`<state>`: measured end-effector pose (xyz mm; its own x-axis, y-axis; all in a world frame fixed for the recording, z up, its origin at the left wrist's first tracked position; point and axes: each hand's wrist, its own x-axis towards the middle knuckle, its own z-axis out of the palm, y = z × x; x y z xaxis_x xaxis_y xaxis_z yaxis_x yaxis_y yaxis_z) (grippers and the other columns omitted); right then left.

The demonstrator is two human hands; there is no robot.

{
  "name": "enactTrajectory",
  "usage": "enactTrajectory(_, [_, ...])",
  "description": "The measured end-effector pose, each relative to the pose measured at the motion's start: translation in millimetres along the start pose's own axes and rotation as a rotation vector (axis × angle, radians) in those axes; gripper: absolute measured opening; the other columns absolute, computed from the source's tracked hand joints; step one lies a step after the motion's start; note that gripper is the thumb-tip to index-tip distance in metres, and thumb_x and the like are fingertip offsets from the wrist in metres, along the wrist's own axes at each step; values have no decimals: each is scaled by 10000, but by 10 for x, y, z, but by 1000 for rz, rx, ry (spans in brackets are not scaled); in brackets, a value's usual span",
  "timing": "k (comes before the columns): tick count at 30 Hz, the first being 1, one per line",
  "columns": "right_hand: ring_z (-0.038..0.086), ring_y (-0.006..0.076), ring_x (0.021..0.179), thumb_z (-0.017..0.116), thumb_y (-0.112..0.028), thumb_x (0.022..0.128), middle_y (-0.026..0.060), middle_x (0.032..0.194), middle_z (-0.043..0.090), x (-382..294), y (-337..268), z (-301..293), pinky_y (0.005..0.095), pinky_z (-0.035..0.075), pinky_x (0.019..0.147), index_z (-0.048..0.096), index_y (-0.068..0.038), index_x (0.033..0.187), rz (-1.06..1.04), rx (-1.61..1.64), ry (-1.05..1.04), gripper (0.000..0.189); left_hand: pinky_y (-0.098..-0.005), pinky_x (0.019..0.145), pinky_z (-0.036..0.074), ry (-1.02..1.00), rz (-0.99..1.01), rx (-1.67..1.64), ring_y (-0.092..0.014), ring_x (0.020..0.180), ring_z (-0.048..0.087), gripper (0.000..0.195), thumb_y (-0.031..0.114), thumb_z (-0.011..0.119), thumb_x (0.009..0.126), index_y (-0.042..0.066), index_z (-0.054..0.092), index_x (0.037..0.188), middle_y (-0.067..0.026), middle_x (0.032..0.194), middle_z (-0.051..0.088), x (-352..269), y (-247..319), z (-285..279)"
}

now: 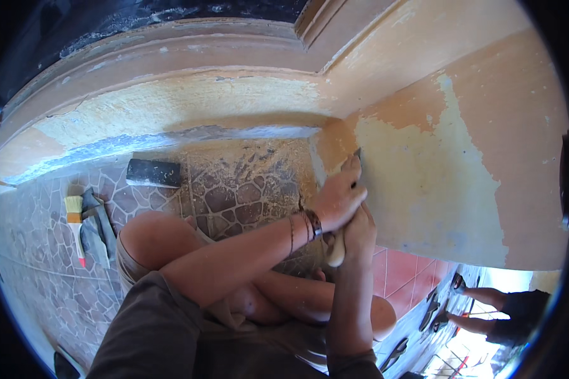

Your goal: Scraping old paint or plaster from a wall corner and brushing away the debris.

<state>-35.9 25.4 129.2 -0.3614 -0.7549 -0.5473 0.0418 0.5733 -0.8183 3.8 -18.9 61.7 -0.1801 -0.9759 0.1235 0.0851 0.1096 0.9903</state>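
Observation:
My left hand (pixel 339 196), with bracelets at the wrist, closes around the front of a scraper, close to its blade (pixel 358 153). Just behind it, my right hand (pixel 359 232) grips the same tool; the pale rounded end of the scraper handle (pixel 335 256) sticks out beside that wrist. The blade tip is at the wall (pixel 422 175), near the inner corner; its contact is partly hidden by my fingers. Peach paint has come off there in a large ragged patch, baring a yellowish layer. Paint flakes and dust (pixel 261 161) lie on the patterned floor below.
A dark block (pixel 153 174) rests on the floor to the left. Farther left are a paintbrush (pixel 76 222) and grey crumpled sheets (pixel 98 232). A ledge (pixel 208 52) runs above the low wall. Beyond red tiles (pixel 403 272) stand another person's legs (pixel 483 308) near sandals (pixel 429 312).

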Motion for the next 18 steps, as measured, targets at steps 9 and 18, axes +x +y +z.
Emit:
enactTrajectory(9, [535, 158, 489, 278, -180, 924, 97, 688, 542, 30, 148, 53, 278, 443, 406, 501, 0, 1033, -200, 376, 181, 306, -404, 630, 428, -20, 36, -37, -364, 684, 530, 209, 187, 518, 728, -19, 499, 764, -211, 712, 530, 21, 76, 30])
enactTrajectory(18, [525, 153, 474, 293, -163, 914, 120, 710, 567, -114, 5, -179, 283, 429, 386, 507, 1, 1083, -85, -46, 23, 318, -321, 639, 433, -13, -42, -66, -198, 647, 537, 268, 164, 490, 760, -48, 530, 918, -197, 685, 520, -63, 77, 143])
